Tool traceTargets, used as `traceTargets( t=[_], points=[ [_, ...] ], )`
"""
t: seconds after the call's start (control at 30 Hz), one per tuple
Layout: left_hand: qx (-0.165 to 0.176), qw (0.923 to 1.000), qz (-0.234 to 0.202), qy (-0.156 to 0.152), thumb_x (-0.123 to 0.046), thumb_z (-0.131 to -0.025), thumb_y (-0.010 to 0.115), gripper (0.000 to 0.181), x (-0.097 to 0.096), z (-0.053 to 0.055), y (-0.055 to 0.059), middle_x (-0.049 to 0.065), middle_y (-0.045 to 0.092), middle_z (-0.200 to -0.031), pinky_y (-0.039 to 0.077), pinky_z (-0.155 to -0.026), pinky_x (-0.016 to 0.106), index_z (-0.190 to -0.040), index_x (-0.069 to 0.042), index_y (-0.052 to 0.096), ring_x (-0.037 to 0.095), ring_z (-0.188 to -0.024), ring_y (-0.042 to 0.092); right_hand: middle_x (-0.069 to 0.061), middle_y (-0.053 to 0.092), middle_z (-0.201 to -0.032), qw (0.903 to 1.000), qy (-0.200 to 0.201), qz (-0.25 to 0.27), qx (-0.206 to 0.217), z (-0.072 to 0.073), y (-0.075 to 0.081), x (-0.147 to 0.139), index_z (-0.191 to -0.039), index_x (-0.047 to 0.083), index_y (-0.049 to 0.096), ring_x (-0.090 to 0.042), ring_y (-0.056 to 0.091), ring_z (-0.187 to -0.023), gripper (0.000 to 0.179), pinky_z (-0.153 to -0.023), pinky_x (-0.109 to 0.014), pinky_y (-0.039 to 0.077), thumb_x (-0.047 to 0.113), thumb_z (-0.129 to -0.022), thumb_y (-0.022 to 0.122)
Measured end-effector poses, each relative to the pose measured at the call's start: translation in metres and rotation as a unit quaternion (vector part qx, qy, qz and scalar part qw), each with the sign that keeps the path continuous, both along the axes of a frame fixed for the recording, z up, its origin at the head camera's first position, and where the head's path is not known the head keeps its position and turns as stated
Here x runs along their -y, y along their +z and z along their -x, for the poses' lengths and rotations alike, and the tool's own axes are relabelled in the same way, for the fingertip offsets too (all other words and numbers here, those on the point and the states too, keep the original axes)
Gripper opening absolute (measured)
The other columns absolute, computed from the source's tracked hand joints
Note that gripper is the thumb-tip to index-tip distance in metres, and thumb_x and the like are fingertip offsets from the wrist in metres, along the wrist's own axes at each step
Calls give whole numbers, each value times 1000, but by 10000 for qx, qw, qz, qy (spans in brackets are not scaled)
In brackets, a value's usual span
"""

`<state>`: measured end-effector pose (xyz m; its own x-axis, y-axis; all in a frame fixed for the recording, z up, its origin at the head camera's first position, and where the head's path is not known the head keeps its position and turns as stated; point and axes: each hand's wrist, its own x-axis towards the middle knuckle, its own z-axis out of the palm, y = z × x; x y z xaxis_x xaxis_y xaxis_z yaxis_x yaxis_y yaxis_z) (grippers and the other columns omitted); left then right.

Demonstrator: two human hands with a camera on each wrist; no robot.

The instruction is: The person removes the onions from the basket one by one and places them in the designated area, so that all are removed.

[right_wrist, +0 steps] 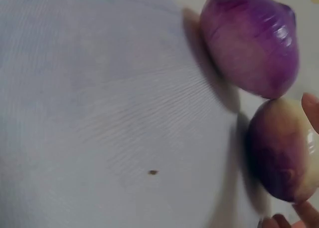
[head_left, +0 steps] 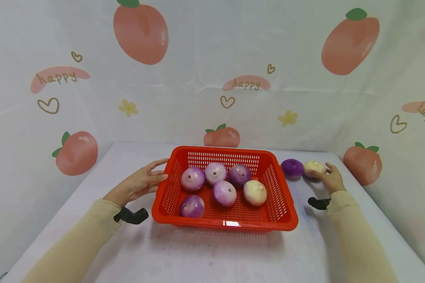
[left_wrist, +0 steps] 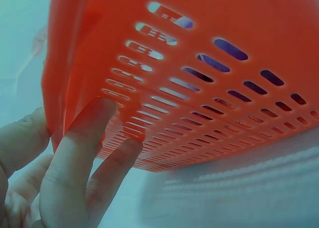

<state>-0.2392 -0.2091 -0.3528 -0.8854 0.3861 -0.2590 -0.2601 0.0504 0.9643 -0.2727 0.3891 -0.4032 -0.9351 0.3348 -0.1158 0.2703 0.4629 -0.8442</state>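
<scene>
At the left side of a red plastic basket [head_left: 223, 226], my left hand [head_left: 138, 184] holds the rim. In the left wrist view, two fingers [left_wrist: 75, 163] reach under the rim against the slotted wall. My right hand [head_left: 331, 179] is at a pale onion [head_left: 314, 168] on the table, thumb on the near side and fingers on the far right. The right wrist view shows that onion [right_wrist: 281, 153] with purple on one side, fingertips at both ends. Beside it lies a dark purple onion [head_left: 292, 168]. Several purple and pale onions [head_left: 224, 193] sit inside the basket.
The white-covered table [head_left: 212, 255] carries the basket at its middle. A white cloth backdrop [head_left: 184, 106] with printed fruit rises behind and along the sides. Each wrist wears a black camera mount [head_left: 132, 216].
</scene>
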Motion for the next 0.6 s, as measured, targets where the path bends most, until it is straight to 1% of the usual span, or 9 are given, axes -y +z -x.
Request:
traceTargets(
  t=[0.1,0.2,0.3,0.33,0.43,0.47,0.53,0.57,0.6],
  points=[
    [-6,10000,0,-19,-15,-96,59,74,0,0,0,12,53,-132,57,-85,35,-156,-22,15,16,-96,70,-38,7,-153,9996,198,11,-184,-4,11,-2,-153,-2,2,-51,13,-143,97,-117,-59,16,41,-91,63],
    [-24,10000,18,-34,-16,-97,59,74,1,0,0,10,54,-130,57,-85,35,-156,-22,15,17,-96,70,-35,1,-155,9978,393,357,-407,-8,28,1,-154,2,0,-49,6,-144,96,-118,-59,12,40,-92,62],
    [-9,10000,31,-34,-16,-96,59,74,1,0,1,10,54,-130,57,-85,35,-156,-22,15,17,-96,70,-30,-6,-157,9933,667,774,-537,-14,49,7,-156,12,-2,-46,-2,-145,92,-117,-62,5,38,-94,61],
    [1,10000,29,-31,-16,-96,60,75,1,0,1,11,54,-131,57,-85,35,-156,-22,15,17,-97,70,-28,-6,-158,9919,809,746,-631,-16,56,9,-157,19,8,-46,-2,-145,81,-116,-64,5,35,-95,59],
    [39,10000,-2,-19,-16,-96,59,75,1,0,1,11,54,-131,57,-85,35,-156,-22,15,17,-96,70,-20,-7,-161,9844,1155,1053,-803,-19,75,20,-156,31,12,-39,-3,-147,74,-117,-61,0,31,-97,57],
    [48,10000,-14,-16,-15,-96,60,75,1,0,1,11,54,-131,57,-85,35,-156,-22,15,17,-96,70,-19,-5,-161,9825,1256,1061,-870,-20,81,25,-155,33,13,-38,-2,-148,73,-118,-59,1,30,-97,57],
    [56,10000,-38,-22,-15,-96,59,75,1,0,1,12,53,-131,57,-85,35,-156,-22,15,17,-96,70,-15,-3,-162,9759,1463,1225,-1058,-21,94,37,-155,34,17,-34,2,-149,71,-121,-50,3,25,-98,58],
    [64,10000,-45,-19,-15,-96,59,75,1,1,1,11,53,-131,57,-85,35,-156,-22,15,17,-96,70,-13,-2,-163,9708,1517,1499,-1101,-23,100,45,-156,30,8,-31,1,-149,79,-122,-44,3,24,-97,60],
    [67,10000,-42,-19,-15,-96,59,75,1,1,1,12,53,-132,57,-85,35,-156,-22,15,17,-96,70,-13,0,-163,9673,1618,1559,-1179,-24,106,52,-156,29,10,-31,3,-149,79,-123,-41,8,22,-96,60]
  ],
)
